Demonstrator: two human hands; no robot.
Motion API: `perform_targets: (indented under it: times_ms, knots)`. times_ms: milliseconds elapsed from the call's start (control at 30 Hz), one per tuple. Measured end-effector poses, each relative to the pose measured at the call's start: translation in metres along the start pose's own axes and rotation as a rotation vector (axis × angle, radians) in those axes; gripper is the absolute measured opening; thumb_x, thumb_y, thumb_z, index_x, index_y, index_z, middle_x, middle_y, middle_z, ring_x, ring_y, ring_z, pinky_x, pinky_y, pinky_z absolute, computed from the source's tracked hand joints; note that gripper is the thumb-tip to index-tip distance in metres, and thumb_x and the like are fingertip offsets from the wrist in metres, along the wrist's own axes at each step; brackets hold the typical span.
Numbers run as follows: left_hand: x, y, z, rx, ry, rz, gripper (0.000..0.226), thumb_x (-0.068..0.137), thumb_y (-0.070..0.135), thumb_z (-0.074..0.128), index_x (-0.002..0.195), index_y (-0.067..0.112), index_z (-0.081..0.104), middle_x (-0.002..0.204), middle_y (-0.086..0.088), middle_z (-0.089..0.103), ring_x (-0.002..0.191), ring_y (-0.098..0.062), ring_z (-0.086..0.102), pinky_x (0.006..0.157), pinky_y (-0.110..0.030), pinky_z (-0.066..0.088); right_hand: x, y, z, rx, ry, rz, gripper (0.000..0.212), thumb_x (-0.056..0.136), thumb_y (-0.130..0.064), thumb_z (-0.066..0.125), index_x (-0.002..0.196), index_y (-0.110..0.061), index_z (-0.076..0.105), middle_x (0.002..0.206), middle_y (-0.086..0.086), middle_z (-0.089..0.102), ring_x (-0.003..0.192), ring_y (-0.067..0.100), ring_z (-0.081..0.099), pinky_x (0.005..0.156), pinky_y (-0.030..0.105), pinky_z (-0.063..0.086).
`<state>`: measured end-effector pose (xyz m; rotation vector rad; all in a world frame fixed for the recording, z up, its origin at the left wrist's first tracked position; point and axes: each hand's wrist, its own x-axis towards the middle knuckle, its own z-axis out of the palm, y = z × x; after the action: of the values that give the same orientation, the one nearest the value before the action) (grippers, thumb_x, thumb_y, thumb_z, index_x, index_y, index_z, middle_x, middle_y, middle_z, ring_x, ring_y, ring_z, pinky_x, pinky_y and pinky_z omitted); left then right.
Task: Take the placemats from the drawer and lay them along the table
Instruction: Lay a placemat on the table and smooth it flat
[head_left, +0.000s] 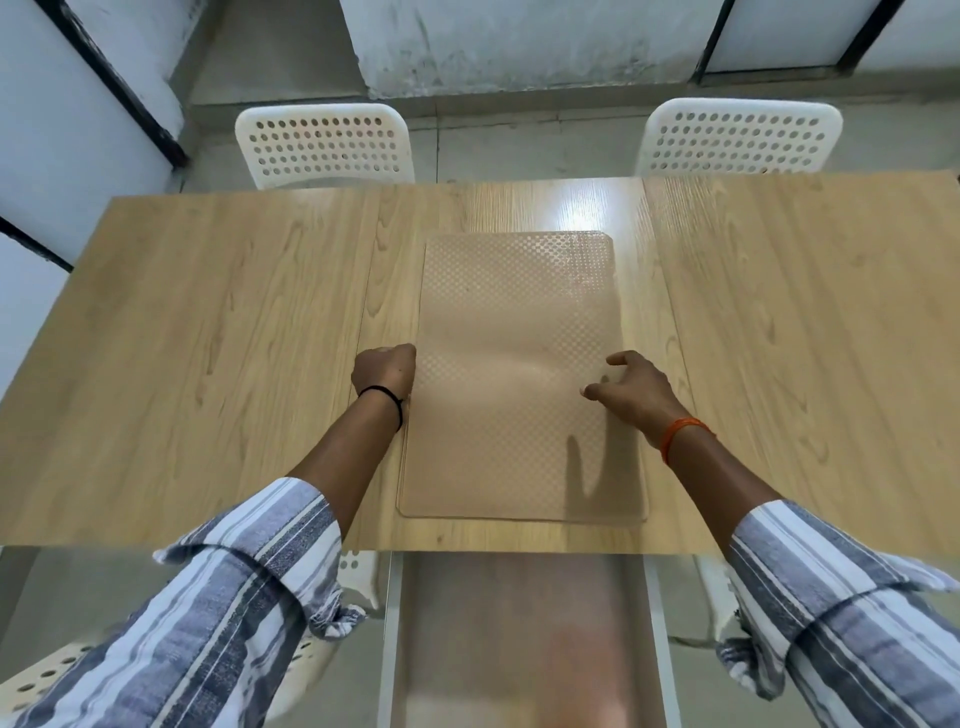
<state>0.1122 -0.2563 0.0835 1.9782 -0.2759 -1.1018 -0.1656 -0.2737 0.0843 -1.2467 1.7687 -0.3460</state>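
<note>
A tan, dimple-textured placemat (519, 322) lies lengthwise on the middle of the wooden table (208, 338), its near end close to the front edge. My left hand (385, 370) is curled at the mat's left edge and seems to grip that edge; the fingers are hidden under the hand. My right hand (631, 389) hovers over the mat's right side with loosely bent fingers spread, holding nothing. Below the table edge the open drawer (519, 634) sticks out toward me, and what lies in it is blurred.
Two white perforated chairs stand at the far side, one left (324, 143) and one right (737, 137). Another white chair (47, 675) shows at the lower left under my sleeve. Bare tabletop stretches left and right of the mat.
</note>
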Motion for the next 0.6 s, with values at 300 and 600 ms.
perform_targets:
  times_ms: [300, 600]
  knots:
    - [0.002, 0.0, -0.004, -0.073, -0.07, 0.008, 0.012, 0.077, 0.009, 0.056, 0.081, 0.01, 0.068, 0.095, -0.012, 0.073, 0.077, -0.023, 0.064, 0.071, -0.034, 0.052, -0.003, 0.006, -0.001, -0.013, -0.027, -0.059, 0.064, 0.084, -0.022, 0.075, 0.14, -0.017, 0.046, 0.145, 0.012, 0.047, 0.127, 0.027, 0.05, 0.1, 0.035, 0.043]
    - [0.009, -0.007, -0.001, 0.116, -0.119, 0.164, 0.013, 0.079, 0.014, 0.077, 0.076, 0.023, 0.07, 0.101, -0.006, 0.073, 0.096, -0.024, 0.07, 0.089, -0.041, 0.057, 0.004, 0.013, -0.002, 0.16, 0.057, -0.046, 0.049, 0.082, -0.016, 0.076, 0.128, -0.016, 0.059, 0.144, 0.009, 0.048, 0.135, 0.024, 0.044, 0.102, 0.033, 0.042]
